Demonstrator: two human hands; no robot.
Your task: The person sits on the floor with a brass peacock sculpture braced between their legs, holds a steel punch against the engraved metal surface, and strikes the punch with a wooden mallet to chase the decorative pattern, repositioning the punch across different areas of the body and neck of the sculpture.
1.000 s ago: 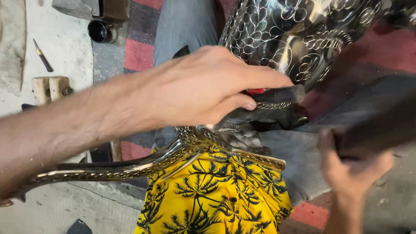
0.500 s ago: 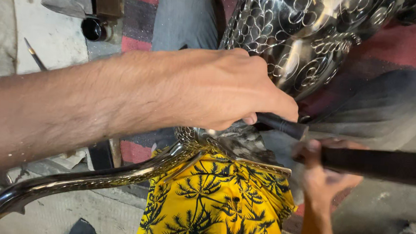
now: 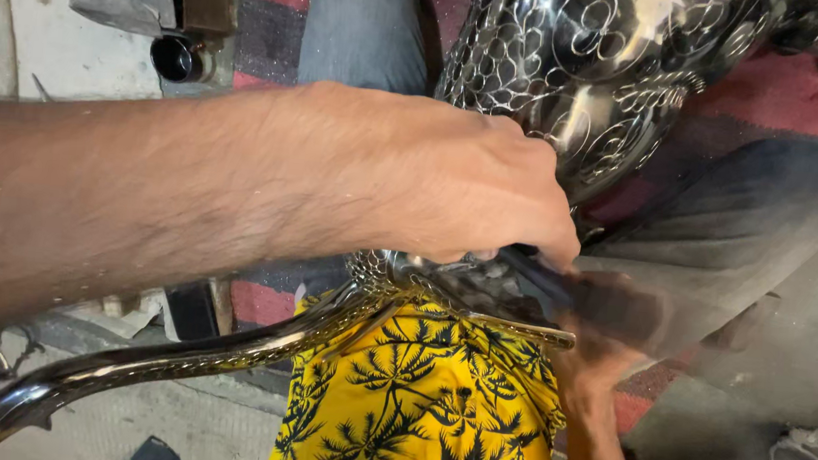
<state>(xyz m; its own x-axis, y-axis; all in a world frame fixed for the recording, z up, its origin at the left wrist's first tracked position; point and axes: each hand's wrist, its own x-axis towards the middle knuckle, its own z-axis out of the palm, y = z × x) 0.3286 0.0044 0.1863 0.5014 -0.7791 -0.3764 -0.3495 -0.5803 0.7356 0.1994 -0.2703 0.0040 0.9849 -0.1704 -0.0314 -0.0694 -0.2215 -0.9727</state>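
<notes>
My left hand (image 3: 453,180) is closed, fingers curled down over a dark tool (image 3: 562,283) that I press against the base of the ornate silver vessel (image 3: 591,68), which rests across my lap above my yellow palm-print shirt (image 3: 412,418). My right hand (image 3: 604,366) sits just below, blurred, and I cannot tell whether it grips the tool's far end. The vessel's long curved spout (image 3: 171,357) runs down to my left, over the grey floor (image 3: 214,430).
</notes>
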